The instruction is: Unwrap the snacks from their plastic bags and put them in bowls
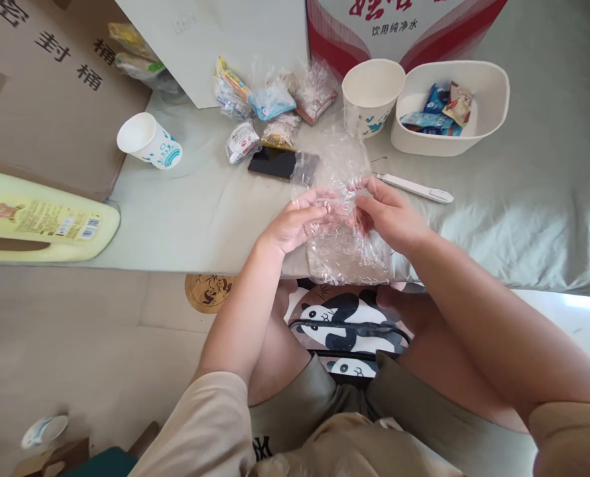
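Note:
Crumpled clear plastic film [349,258] lies in front of me, spreading from the cloth's front edge back toward the paper cups. My left hand [302,218] has its fingers stretched under or against the film, thumb on top; it looks shut on the film's left side. My right hand [382,211] pinches the film's right side between thumb and fingers. Behind my left hand a dark phone [272,162] lies flat, partly covered by film. To the right of the film rests a white-handled slim tool [417,187], its kind unclear.
Several film-wrapped snack packets [278,99] sit at the back. A large paper cup [373,93] stands beside a white tub [449,140] holding small packets. A paper cup [150,141] leans at left, near a yellow jug [46,222] and a cardboard box [41,112].

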Action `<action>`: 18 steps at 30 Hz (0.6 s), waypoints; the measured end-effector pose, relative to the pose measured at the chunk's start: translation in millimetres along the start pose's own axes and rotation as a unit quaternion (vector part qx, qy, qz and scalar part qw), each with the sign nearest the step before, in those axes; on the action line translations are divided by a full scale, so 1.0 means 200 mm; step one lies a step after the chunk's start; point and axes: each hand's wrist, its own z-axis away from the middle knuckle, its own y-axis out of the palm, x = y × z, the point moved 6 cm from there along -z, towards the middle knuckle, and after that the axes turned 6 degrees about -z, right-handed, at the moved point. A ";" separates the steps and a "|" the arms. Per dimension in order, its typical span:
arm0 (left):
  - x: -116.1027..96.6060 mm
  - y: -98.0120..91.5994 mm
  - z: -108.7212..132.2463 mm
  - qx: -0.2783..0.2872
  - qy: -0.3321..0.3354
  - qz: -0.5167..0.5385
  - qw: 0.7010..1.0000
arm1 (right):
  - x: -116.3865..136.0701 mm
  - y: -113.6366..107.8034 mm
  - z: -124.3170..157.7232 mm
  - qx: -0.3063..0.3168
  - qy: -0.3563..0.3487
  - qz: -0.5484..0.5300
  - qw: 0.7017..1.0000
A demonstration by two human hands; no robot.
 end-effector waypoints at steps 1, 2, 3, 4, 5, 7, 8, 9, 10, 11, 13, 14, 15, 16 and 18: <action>0.02 -0.02 -0.01 -0.015 -0.020 -0.007 1.000 | 0.00 0.00 0.00 -0.003 -0.002 -0.001 1.000; 0.03 -0.04 -0.01 -0.031 -0.038 -0.015 0.999 | 0.00 -0.01 0.00 -0.004 -0.006 -0.001 1.000; 0.04 -0.06 -0.01 -0.044 -0.049 -0.024 0.998 | 0.00 -0.01 0.00 -0.004 -0.014 -0.001 1.000; 0.03 -0.08 -0.01 -0.052 -0.050 -0.033 0.997 | 0.01 -0.02 0.00 -0.001 -0.024 -0.002 1.000; 0.02 -0.09 0.00 -0.058 -0.042 -0.042 0.997 | 0.02 -0.02 0.01 0.004 -0.039 -0.004 0.999; -0.03 -0.11 0.02 -0.081 -0.004 -0.052 0.995 | 0.04 -0.02 0.02 0.017 -0.074 -0.015 0.997; -0.05 -0.12 0.03 -0.093 0.014 -0.051 0.994 | 0.05 -0.02 0.02 0.027 -0.089 -0.024 0.995; -0.06 -0.13 0.04 -0.102 0.028 -0.047 0.993 | 0.06 -0.01 0.03 0.040 -0.099 -0.034 0.994; -0.08 -0.13 0.05 -0.109 0.036 -0.041 0.993 | 0.07 -0.01 0.03 0.056 -0.104 -0.044 0.992; -0.08 -0.13 0.05 -0.112 0.040 -0.033 0.992 | 0.08 0.00 0.04 0.073 -0.103 -0.049 0.991; -0.08 -0.13 0.05 -0.112 0.040 -0.022 0.993 | 0.09 0.00 0.04 0.095 -0.098 -0.039 0.990; -0.08 -0.13 0.04 -0.110 0.040 -0.020 0.993 | 0.09 0.00 0.04 0.095 -0.099 -0.025 0.990; -0.07 -0.13 0.03 -0.110 0.040 -0.020 0.993 | 0.09 -0.01 0.03 0.089 -0.102 -0.007 0.991; -0.07 -0.13 0.03 -0.113 0.041 -0.024 0.992 | 0.09 -0.03 0.03 0.074 -0.104 0.013 0.992; -0.05 -0.15 0.01 -0.130 0.045 -0.045 0.989 | 0.07 -0.07 0.00 0.029 -0.105 0.056 0.993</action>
